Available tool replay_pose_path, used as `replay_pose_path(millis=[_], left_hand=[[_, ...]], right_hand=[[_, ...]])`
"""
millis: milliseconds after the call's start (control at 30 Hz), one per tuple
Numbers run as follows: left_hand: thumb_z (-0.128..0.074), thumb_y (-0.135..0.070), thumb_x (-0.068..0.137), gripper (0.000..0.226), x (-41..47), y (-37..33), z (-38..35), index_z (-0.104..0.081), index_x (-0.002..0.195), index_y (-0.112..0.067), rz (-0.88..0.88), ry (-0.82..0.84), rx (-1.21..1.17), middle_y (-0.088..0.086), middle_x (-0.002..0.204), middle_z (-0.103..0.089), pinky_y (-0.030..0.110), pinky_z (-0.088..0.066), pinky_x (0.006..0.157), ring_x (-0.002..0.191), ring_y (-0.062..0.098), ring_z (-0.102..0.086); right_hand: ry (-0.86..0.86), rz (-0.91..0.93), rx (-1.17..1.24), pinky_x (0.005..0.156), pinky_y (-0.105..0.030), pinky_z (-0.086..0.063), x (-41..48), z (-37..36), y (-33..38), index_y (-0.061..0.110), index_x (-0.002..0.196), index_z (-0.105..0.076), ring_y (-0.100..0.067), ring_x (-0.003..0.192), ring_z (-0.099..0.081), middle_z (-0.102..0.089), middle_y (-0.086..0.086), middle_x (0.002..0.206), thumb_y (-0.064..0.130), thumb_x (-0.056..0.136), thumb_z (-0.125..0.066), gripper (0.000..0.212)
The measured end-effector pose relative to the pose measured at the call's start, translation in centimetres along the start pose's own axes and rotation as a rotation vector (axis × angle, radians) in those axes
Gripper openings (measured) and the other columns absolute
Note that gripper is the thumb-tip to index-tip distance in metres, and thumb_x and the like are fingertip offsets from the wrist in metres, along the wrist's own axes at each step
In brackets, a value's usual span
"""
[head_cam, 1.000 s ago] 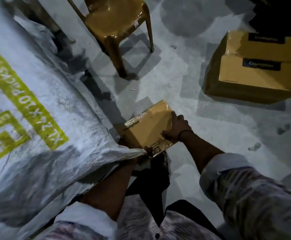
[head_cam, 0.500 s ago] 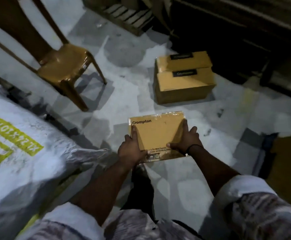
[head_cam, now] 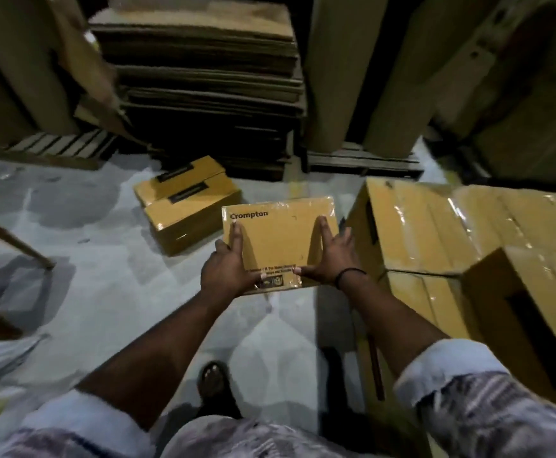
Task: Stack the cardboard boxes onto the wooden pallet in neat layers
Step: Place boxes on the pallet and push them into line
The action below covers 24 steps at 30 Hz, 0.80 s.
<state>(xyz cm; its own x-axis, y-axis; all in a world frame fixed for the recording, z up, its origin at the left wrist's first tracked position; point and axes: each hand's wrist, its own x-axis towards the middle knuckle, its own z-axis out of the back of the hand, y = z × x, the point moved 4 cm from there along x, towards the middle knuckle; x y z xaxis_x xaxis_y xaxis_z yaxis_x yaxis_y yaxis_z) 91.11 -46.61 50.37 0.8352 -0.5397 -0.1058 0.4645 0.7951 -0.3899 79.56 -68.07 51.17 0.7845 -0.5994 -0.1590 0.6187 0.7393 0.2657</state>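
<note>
- My left hand [head_cam: 227, 272] and right hand [head_cam: 331, 259] are clamped on the Crompton box [head_cam: 276, 239], one on each side edge. The forefingers lie flat along the top face and the thumbs sit on the near edge.
- The box is in the air before me, above the floor [head_cam: 104, 292]. It is near the two stacked boxes [head_cam: 184, 206] ahead-left and just beside the big cartons [head_cam: 435, 233] on my right.
- I judge it light and stiff (it is flat and thin), but its shiny film wrap [head_cam: 303, 201] could be slippery. I'd grip at the edges, with fingers underneath.
- A wooden pallet [head_cam: 58, 147] shows at the back left, well apart from the box.
</note>
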Motion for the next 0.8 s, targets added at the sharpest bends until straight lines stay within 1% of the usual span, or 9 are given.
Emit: replay_pose_path(millis=[67,167,267,400,500,567,633,700,800], left_hand=[[-0.078,-0.069,0.071,0.137,-0.3,-3.9,0.8,0.025,0.156,-0.034,-0.048,-0.053,-0.010,0.021,0.146,-0.036,0.042,-0.053,0.088,0.123,0.037,-0.053],[-0.080,-0.067,0.070,0.140,-0.7,-9.7,2.4,0.026,0.155,-0.036,-0.126,-0.170,-0.053,0.020,0.145,-0.036,0.044,-0.055,0.087,0.120,0.039,-0.054],[-0.081,-0.066,0.069,0.142,-1.5,-15.7,2.8,0.026,0.156,-0.035,-0.220,-0.270,-0.101,0.019,0.138,-0.039,0.040,-0.052,0.079,0.114,0.036,-0.056],[-0.084,-0.058,0.071,0.142,-3.7,-23.8,0.0,0.027,0.156,-0.031,-0.317,-0.282,-0.142,0.013,0.127,-0.043,0.036,-0.050,0.068,0.100,0.030,-0.058],[-0.079,-0.051,0.080,0.135,-5.4,-28.2,-4.8,0.033,0.153,-0.031,-0.368,-0.139,-0.220,0.015,0.138,-0.046,0.034,-0.048,0.062,0.097,0.033,-0.064],[-0.075,-0.051,0.084,0.132,-6.7,-29.9,-8.8,0.037,0.150,-0.032,-0.384,0.006,-0.279,0.017,0.143,-0.051,0.037,-0.055,0.067,0.102,0.036,-0.066],[-0.073,-0.054,0.086,0.128,-7.8,-31.1,-13.0,0.034,0.152,-0.030,-0.389,0.152,-0.260,0.018,0.138,-0.057,0.036,-0.055,0.074,0.105,0.034,-0.066],[-0.073,-0.057,0.084,0.123,-8.3,-32.0,-16.6,0.019,0.159,-0.026,-0.359,0.294,-0.231,0.019,0.144,-0.050,0.033,-0.048,0.080,0.117,0.036,-0.061],[-0.077,-0.059,0.079,0.114,-7.7,-33.1,-21.4,-0.013,0.161,-0.014,-0.298,0.461,-0.207,0.019,0.148,-0.044,0.038,-0.049,0.094,0.126,0.036,-0.055]], right_hand=[[-0.075,-0.026,0.014,0.113,-0.052,-0.036,-0.8,3.2,-2.6,0.044,0.153,0.020,-0.046,0.145,-0.017,-0.003,-0.024,0.158,0.076,0.058,-0.080,0.141],[-0.232,-0.055,0.030,0.106,-0.049,-0.043,-2.4,8.5,-6.4,0.043,0.154,0.018,-0.042,0.135,-0.028,-0.014,-0.020,0.148,0.074,0.057,-0.082,0.143],[-0.388,-0.105,0.069,0.102,-0.048,-0.044,-4.6,12.8,-11.1,0.042,0.154,0.020,-0.038,0.126,-0.033,-0.021,-0.017,0.140,0.069,0.056,-0.086,0.147],[-0.545,-0.328,0.173,0.108,-0.052,-0.039,-8.6,15.0,-19.0,0.042,0.152,0.024,-0.036,0.129,-0.033,-0.021,-0.016,0.144,0.050,0.057,-0.094,0.152],[-0.563,-0.551,0.345,0.111,-0.054,-0.038,-12.0,13.7,-26.5,0.045,0.152,0.023,-0.033,0.134,-0.031,-0.018,-0.010,0.146,0.037,0.063,-0.094,0.147],[-0.512,-0.678,0.388,0.110,-0.055,-0.040,-14.9,11.5,-31.4,0.039,0.156,0.018,-0.035,0.133,-0.035,-0.020,-0.010,0.146,0.037,0.070,-0.089,0.137],[-0.425,-0.798,0.385,0.112,-0.054,-0.038,-17.7,8.4,-35.4,0.032,0.159,0.011,-0.037,0.135,-0.034,-0.019,-0.012,0.150,0.036,0.075,-0.085,0.128],[-0.353,-0.862,0.378,0.113,-0.054,-0.037,-19.6,5.3,-37.9,0.030,0.160,0.008,-0.040,0.141,-0.029,-0.012,-0.013,0.158,0.036,0.080,-0.082,0.120],[-0.238,-0.880,0.347,0.114,-0.054,-0.036,-20.4,2.0,-40.5,0.029,0.161,0.004,-0.041,0.147,-0.021,-0.002,-0.012,0.165,0.042,0.085,-0.075,0.110]])
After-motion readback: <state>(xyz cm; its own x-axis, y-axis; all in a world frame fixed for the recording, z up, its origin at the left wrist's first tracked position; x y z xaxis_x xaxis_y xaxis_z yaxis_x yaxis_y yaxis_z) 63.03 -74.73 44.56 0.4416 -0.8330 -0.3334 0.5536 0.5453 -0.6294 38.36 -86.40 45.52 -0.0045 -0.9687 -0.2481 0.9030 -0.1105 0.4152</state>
